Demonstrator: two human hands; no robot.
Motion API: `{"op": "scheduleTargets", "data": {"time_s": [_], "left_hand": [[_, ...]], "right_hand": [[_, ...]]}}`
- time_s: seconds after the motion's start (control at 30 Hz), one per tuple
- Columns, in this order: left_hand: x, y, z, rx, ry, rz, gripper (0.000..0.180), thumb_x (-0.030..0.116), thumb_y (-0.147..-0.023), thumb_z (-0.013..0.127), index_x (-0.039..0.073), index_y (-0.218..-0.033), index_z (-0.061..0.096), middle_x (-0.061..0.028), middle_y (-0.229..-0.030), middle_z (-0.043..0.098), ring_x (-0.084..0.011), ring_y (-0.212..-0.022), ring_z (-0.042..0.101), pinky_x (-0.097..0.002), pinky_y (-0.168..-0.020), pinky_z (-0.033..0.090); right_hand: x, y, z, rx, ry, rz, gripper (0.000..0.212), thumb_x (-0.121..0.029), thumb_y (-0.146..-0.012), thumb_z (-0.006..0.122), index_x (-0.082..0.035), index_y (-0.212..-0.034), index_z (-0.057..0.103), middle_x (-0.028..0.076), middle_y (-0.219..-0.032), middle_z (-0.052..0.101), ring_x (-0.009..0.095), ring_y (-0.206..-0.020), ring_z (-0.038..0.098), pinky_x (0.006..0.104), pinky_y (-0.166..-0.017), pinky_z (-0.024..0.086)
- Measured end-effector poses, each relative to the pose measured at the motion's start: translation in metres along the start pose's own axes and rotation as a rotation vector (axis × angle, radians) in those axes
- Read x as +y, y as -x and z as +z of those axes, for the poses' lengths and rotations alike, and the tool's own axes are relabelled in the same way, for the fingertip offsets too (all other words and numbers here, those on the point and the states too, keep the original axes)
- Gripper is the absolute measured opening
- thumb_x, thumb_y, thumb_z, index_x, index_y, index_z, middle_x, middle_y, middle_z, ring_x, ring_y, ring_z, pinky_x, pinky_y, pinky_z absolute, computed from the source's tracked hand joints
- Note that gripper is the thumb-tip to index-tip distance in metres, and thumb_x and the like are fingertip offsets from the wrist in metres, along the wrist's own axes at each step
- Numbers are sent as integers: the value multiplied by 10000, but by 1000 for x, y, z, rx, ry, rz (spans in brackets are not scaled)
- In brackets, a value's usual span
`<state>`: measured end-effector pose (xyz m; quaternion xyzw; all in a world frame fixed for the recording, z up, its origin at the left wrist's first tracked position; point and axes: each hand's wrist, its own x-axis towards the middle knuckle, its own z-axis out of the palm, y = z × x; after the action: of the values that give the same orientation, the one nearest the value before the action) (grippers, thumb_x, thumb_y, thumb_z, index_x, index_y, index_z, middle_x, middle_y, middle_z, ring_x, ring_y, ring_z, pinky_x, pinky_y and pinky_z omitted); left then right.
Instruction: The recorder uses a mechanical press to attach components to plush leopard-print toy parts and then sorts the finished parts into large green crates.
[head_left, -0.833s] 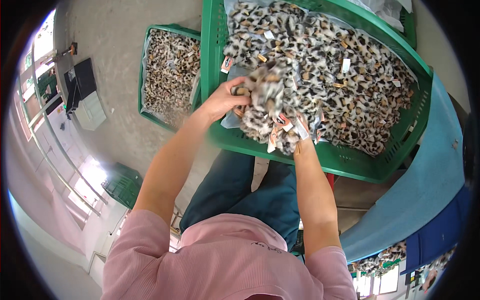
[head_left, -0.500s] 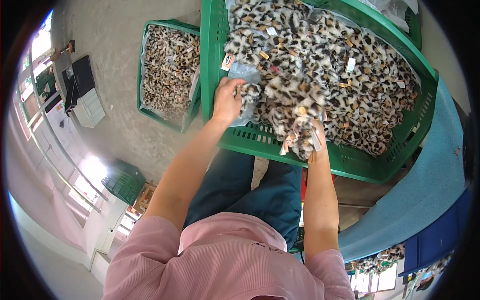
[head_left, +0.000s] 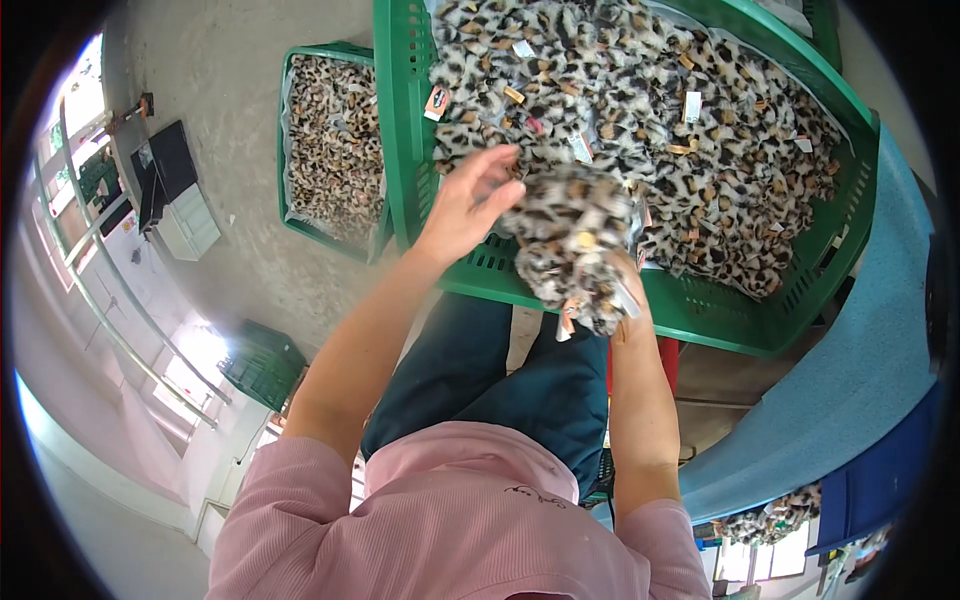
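Gathering step, I judge: her right hand grips a leopard bundle over the crate rim at 6 o'clock; left hand, fingers spread, steadies it. Next needs a firm grip.

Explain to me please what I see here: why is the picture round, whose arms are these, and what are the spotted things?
The picture comes from a small wide-angle camera worn on a person's head, looking down. That lens bends straight lines and makes the round frame. The two bare arms and the pink top belong to that person.

In front of them is a big green crate full of small furry leopard-spotted pieces, many with little paper tags. The right hand grips a bunch of these pieces above the crate's near edge. The left hand is open, fingers spread, touching the bunch from the side. A second, smaller crate of the same pieces stands on the concrete floor to the left. A blue surface lies to the right.
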<state>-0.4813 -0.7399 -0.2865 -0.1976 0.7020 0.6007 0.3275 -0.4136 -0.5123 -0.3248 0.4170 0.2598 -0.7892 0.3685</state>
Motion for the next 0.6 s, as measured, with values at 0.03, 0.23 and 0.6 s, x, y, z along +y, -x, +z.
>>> {"op": "scheduleTargets", "data": {"time_s": [0.03, 0.23, 0.6], "left_hand": [[7, 6, 5, -88, 228, -29, 589, 141, -758, 638, 101, -1291, 392, -71, -1255, 423, -164, -1081, 470, -306, -888, 394], [-13, 2, 14, 61, -285, 6, 255, -16, -632, 628, 50, -863, 544, -4, -876, 538, -115, -841, 513, -240, -713, 430], [-54, -6, -11, -74, -326, -726, 384, 53, -662, 611, 34, -1037, 537, -121, -857, 569, -187, -762, 560, -315, -672, 451]], "right_hand": [[4, -13, -5, 19, 105, 85, 475, -109, -711, 614, 72, -1120, 454, 146, -934, 607, 187, -766, 605, 285, -689, 493], [-15, -34, 67, 82, 920, 173, 323, -142, -655, 682, 62, -893, 605, 144, -846, 632, 194, -754, 603, 288, -698, 465], [-17, -29, -24, 132, 626, 130, 537, -146, -654, 706, 115, -1066, 480, 147, -901, 602, 185, -787, 571, 274, -689, 449]]}}
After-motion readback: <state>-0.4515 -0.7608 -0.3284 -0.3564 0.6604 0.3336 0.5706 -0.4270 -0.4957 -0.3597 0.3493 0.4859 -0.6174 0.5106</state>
